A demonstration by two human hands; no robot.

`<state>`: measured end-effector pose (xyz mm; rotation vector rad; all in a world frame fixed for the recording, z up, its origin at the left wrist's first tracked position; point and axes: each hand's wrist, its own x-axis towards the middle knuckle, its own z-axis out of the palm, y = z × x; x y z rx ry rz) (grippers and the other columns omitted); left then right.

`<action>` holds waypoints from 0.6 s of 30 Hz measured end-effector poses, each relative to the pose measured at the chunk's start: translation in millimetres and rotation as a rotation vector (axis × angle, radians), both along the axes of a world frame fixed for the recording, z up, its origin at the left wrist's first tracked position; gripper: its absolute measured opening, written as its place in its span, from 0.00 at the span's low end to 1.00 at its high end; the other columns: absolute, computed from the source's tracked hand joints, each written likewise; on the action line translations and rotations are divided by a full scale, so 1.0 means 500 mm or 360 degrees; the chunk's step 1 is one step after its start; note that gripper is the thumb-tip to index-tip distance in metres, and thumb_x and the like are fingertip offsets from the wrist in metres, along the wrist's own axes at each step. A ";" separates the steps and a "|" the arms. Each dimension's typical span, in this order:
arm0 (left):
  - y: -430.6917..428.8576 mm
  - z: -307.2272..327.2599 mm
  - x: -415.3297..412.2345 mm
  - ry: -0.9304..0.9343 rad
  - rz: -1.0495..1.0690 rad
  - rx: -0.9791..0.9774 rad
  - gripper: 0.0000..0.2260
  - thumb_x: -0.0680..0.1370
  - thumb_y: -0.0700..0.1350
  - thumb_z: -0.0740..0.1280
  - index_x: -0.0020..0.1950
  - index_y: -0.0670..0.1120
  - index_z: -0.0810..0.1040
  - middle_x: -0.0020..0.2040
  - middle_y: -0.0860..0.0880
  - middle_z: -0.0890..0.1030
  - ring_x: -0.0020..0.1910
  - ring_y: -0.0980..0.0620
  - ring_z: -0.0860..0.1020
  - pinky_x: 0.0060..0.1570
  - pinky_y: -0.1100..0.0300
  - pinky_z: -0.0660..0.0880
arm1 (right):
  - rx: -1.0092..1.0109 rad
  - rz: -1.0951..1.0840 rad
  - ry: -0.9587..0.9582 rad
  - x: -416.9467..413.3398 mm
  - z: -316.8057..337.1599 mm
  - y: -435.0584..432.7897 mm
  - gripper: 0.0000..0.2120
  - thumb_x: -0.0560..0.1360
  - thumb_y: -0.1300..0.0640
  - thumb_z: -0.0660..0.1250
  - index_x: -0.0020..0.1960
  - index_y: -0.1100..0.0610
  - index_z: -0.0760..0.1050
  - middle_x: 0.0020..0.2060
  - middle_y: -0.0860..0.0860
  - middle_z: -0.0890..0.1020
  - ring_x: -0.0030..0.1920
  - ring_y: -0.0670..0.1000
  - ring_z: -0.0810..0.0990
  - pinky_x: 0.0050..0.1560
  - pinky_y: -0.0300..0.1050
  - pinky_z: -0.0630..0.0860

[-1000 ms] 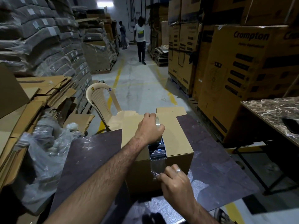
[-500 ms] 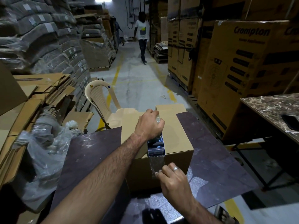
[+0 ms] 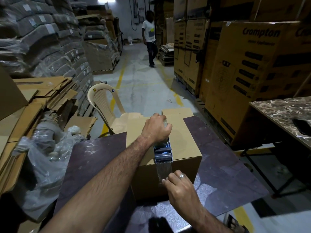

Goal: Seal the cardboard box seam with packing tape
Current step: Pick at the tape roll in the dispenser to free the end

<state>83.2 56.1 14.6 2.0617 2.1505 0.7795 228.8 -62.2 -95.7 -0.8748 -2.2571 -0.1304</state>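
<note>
- Right hand (image 3: 180,187): fingers (image 3: 165,180) pinning the clear tape (image 3: 164,170) end to the cardboard box (image 3: 185,148) front.
- Left hand (image 3: 156,128): clenched round the tape dispenser (image 3: 163,151), on the box top edge just beyond the right fingers.
- Box: on dark table (image 3: 223,165).
- Plastic chair (image 3: 107,105): beyond the left fingers.

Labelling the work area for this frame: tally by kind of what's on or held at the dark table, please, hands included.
Cardboard box: 1
Tape dispenser: 1
Strip of clear tape down the box's near face: 1
Hands: 2, left hand on the dispenser, right hand pinning the tape end
Total: 5
</note>
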 end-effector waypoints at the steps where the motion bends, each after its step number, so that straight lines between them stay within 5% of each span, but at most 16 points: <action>1: 0.002 0.002 -0.001 -0.0019 0.0012 -0.0032 0.19 0.73 0.50 0.60 0.56 0.40 0.80 0.53 0.42 0.80 0.50 0.45 0.77 0.52 0.53 0.74 | 0.0000 0.0011 -0.0005 0.001 -0.001 -0.004 0.11 0.75 0.58 0.60 0.38 0.55 0.79 0.33 0.48 0.77 0.35 0.46 0.71 0.33 0.38 0.72; 5: 0.028 0.024 -0.009 -0.0096 0.0055 -0.0223 0.15 0.71 0.49 0.61 0.46 0.41 0.82 0.46 0.43 0.84 0.43 0.45 0.79 0.43 0.57 0.76 | -0.0018 0.0069 -0.0042 0.012 -0.017 -0.015 0.07 0.72 0.62 0.66 0.36 0.55 0.77 0.33 0.47 0.76 0.37 0.45 0.68 0.31 0.39 0.72; 11: 0.044 0.027 -0.018 -0.0006 0.0049 -0.0442 0.17 0.74 0.52 0.60 0.52 0.44 0.81 0.53 0.45 0.82 0.48 0.47 0.76 0.46 0.59 0.70 | -0.0039 0.0028 -0.0047 0.022 -0.018 -0.020 0.06 0.73 0.58 0.63 0.39 0.54 0.77 0.35 0.47 0.77 0.37 0.46 0.70 0.32 0.39 0.71; 18: 0.058 0.033 -0.016 -0.0008 0.0062 -0.0538 0.17 0.75 0.53 0.59 0.46 0.42 0.82 0.46 0.45 0.81 0.44 0.46 0.77 0.41 0.59 0.71 | -0.0029 0.0011 -0.0058 0.023 -0.013 -0.025 0.07 0.73 0.57 0.64 0.38 0.53 0.78 0.34 0.46 0.77 0.38 0.46 0.70 0.33 0.39 0.69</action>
